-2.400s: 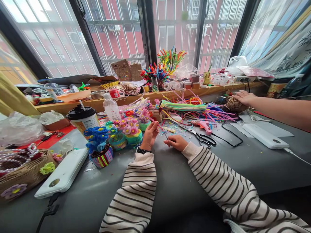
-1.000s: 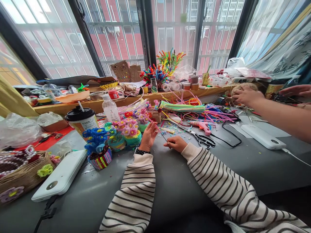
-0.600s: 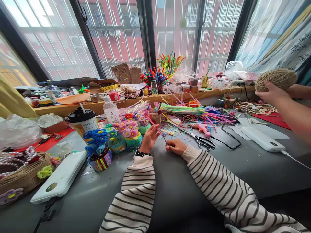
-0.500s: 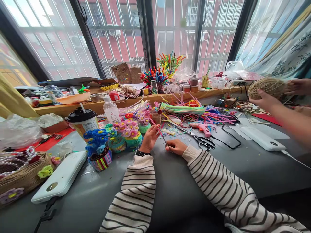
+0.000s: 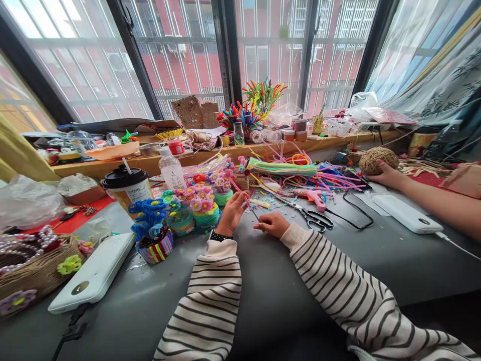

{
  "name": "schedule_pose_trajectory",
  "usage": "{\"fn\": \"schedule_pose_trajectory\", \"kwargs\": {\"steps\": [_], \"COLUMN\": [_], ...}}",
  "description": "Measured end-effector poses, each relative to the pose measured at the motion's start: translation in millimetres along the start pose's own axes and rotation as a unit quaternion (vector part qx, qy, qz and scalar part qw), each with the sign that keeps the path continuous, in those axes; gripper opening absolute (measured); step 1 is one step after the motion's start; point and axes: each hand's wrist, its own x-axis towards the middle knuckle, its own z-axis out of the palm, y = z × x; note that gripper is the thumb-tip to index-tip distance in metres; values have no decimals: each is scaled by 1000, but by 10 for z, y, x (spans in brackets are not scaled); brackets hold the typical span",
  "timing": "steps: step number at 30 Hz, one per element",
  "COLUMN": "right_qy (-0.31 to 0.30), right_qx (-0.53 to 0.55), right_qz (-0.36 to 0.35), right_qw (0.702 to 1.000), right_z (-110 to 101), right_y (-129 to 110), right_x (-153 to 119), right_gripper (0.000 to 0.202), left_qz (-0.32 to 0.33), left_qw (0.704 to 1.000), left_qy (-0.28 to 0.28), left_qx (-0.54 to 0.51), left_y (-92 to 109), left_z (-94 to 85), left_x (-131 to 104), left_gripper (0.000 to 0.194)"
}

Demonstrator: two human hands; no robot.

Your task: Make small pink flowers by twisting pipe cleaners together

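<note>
Head view: left hand [image 5: 231,214] and right hand [image 5: 272,224], apart, pinch one thin pinkish stem [image 5: 251,206]; two power banks [image 5: 407,214] flank them.

sleeves [image 5: 214,296]: cream, dark stripes | cuffs [image 5: 291,237]: plain beige | left wristband [image 5: 221,236]: black, white dots

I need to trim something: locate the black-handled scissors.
In the head view, the scissors lie past the right hand, mostly to its right, beside the pink glue gun.

One head-worn camera looks forward and down across the grey tabletop [image 5: 268,276], striped sleeves [image 5: 212,296] close at lower centre, windows [image 5: 272,60] beyond, at top.
</note>
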Motion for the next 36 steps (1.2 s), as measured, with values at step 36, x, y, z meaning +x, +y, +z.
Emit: {"fn": "schedule_pose_trajectory", "kwargs": {"steps": [36], "right_qy": [24], "right_qx": [30], "right_qz": [-20], "right_qw": [999], "right_z": [19], "right_y": [30], "right_x": [-6], "right_gripper": [45], "left_qz": [1], "left_qw": [999], "left_qy": [-38], "left_qx": [0], "left_y": [-27], "left_z": [-50], "left_x": [26], "left_gripper": [10]}}
